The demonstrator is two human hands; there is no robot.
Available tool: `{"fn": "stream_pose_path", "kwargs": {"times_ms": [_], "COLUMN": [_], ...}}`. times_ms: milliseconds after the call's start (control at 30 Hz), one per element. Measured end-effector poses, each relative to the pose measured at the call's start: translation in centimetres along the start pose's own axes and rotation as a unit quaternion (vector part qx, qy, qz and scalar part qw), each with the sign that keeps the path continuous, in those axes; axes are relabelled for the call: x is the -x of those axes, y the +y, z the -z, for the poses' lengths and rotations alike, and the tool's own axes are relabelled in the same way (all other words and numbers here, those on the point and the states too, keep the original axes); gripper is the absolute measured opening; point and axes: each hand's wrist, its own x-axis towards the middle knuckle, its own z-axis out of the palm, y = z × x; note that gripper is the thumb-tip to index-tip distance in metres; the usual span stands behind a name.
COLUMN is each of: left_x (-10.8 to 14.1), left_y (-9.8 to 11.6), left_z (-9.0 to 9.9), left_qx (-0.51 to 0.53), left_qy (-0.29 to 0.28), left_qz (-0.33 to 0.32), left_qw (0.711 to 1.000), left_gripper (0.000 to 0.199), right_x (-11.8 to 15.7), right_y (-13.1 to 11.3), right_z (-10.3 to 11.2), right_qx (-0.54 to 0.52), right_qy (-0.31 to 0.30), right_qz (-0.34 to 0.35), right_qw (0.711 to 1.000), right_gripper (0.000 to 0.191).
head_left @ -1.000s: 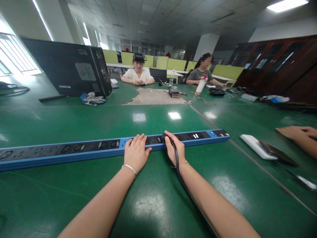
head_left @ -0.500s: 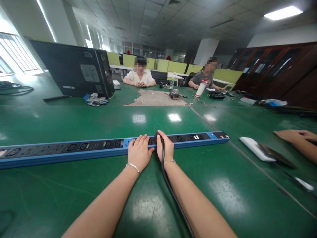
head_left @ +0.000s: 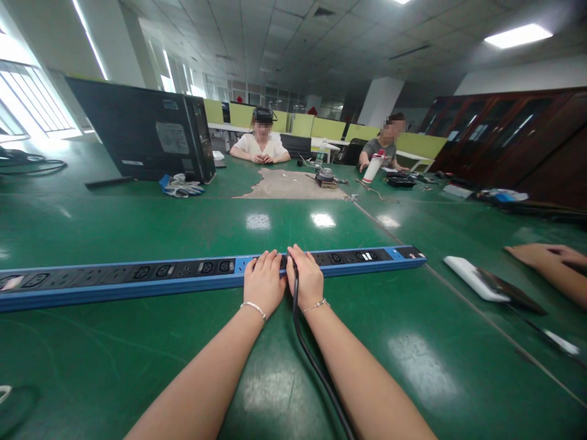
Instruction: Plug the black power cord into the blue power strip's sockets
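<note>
A long blue power strip (head_left: 192, 282) with black sockets lies across the green table. My left hand (head_left: 265, 280) is laid over the strip's middle, fingers across its top and thumb by its near edge, gripping it. Just beside it, my right hand (head_left: 306, 276) is closed around a black plug (head_left: 290, 259) at the strip's sockets. The fingers mostly hide the plug, so how deep it sits cannot be seen. From it a black power cable (head_left: 306, 351) runs down toward me between my forearms.
At the right lie a white device (head_left: 474, 278) and a co-worker's hand (head_left: 536, 253). A black computer case (head_left: 142, 131), gloves (head_left: 181, 185) and a white cup (head_left: 373, 168) stand or lie farther back. Two people sit across the green table (head_left: 137, 366).
My right hand has lowered and flattened somewhat over the plug, with its fingers nearer the strip. My left hand stays on the strip. The view has shifted slightly.
</note>
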Motion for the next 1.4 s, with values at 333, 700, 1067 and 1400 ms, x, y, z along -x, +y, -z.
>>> {"fn": "stream_pose_path", "kwargs": {"times_ms": [333,700,1067,1400], "left_x": [0.0,0.3,3.1,2.9], "left_y": [0.0,-3.6,-8.9,-8.7], "left_z": [0.1,2.3,5.0,5.2], "left_qx": [-0.008,-0.068,-0.130,-0.104], "left_qy": [-0.006,-0.054,-0.052,-0.033], "left_qz": [-0.002,0.017,0.061,0.071], "left_qw": [1.000,0.996,0.988,0.992], "left_gripper": [0.044,0.056,0.052,0.047], "right_x": [0.5,1.0,0.7,-0.1], "right_y": [0.2,0.5,0.6,-7.1], "right_z": [-0.4,0.4,-0.2,-2.8], "right_qx": [-0.006,0.053,-0.060,-0.188], "right_qy": [0.011,-0.033,0.045,-0.008], "right_qz": [-0.042,-0.014,-0.068,-0.117], "right_qw": [0.999,0.998,0.995,0.975], "right_gripper": [0.032,0.033,0.032,0.032]}}
